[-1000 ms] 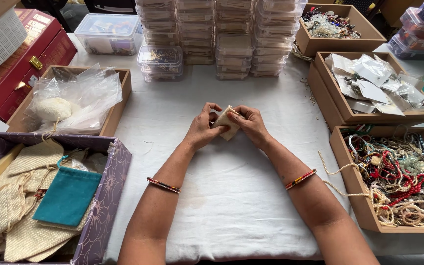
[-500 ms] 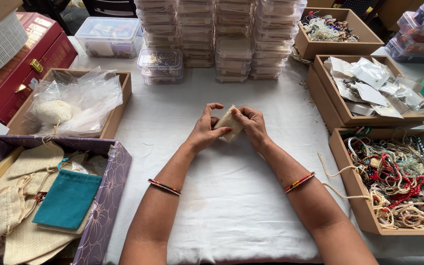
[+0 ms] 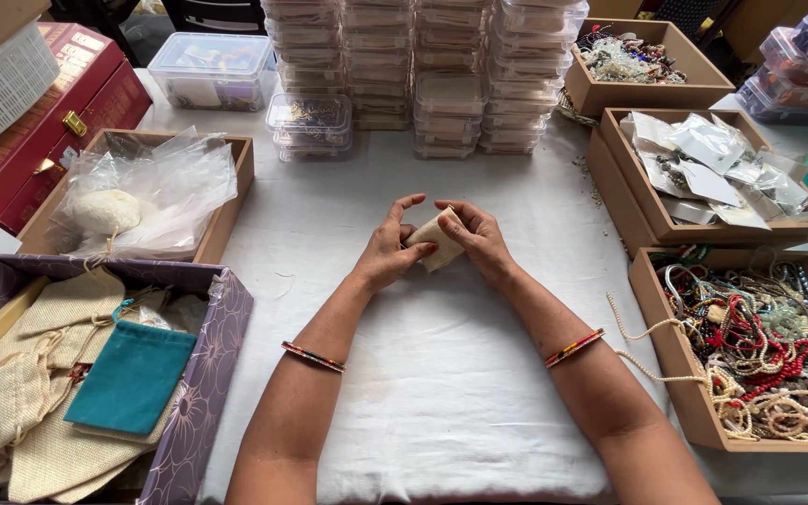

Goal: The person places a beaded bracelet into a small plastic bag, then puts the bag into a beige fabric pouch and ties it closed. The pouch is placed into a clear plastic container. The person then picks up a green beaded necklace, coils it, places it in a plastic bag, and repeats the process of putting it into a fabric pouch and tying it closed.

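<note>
A small beige cloth pouch (image 3: 439, 241) is held between both hands above the white tablecloth (image 3: 441, 374) at the table's middle. My left hand (image 3: 388, 248) pinches its left end, with the index finger raised. My right hand (image 3: 475, 238) grips its right side with thumb and fingers over the top. Each wrist wears a thin coloured bangle. What the pouch contains cannot be seen.
At left, a purple box (image 3: 206, 365) holds burlap bags and a teal pouch (image 3: 130, 377); behind it is a wooden tray with plastic bags (image 3: 147, 192). Stacked clear containers (image 3: 441, 75) stand at the back. Right-side wooden trays hold beaded necklaces (image 3: 759, 337) and packets (image 3: 713, 159).
The pouch has tilted and shifted slightly in my fingers. My left index finger has lifted and the fingers spread a little. The arms have stayed in place.
</note>
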